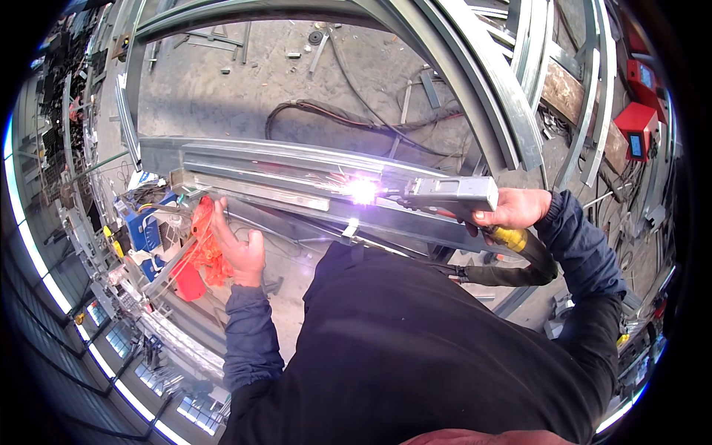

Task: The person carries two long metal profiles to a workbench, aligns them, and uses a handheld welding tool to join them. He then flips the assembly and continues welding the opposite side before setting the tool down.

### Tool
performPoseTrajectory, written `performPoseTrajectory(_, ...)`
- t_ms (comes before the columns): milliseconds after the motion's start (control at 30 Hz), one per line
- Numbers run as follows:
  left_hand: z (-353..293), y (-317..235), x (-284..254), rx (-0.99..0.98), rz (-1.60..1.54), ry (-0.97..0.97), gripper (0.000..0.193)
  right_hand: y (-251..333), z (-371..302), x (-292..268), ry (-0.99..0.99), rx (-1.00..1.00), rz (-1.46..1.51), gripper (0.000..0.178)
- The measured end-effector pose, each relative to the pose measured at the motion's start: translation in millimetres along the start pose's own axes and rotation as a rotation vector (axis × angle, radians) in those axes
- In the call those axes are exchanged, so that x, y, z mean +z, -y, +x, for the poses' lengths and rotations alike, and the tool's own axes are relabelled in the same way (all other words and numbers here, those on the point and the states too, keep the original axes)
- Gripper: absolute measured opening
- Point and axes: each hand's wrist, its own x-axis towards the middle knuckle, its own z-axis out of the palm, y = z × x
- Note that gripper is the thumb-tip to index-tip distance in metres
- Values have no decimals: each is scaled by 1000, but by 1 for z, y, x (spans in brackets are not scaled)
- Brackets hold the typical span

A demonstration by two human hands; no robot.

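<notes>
My right hand [519,208] is wrapped round a handheld welding gun [452,193] with a boxy grey metal body. A thick black cable with a yellow collar [510,237] curves down from its handle. At the gun's tip a glaring white-violet light with sparks [363,190] sits on a long metal frame bar [282,157] and hides the spot beneath it. My left hand [243,252] is held out at the bar's left end, fingers stretched and thumb apart. Orange-red crumpled material [211,256] lies beside and behind its fingers; whether they touch it is unclear.
Large metal frames [475,81] stand across the far side and right. A dark hose [311,104] loops over the concrete floor among scattered offcuts. Red machines with screens [636,130] stand at far right. Blue boxes [141,226] sit at the left.
</notes>
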Motion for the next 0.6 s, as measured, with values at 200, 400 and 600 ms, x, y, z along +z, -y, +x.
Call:
performPoseTrajectory(200,-40,4,10,-14,13,-20,84,-9,-25,14,-22,-205,92,73)
performPoseTrajectory(400,-50,-33,37,-20,-452,223,36,19,-85,48,-272,-464,171,109)
performPoseTrajectory(600,-13,-118,52,330,-613,625,42,23,-129,109,-628,-689,96,115)
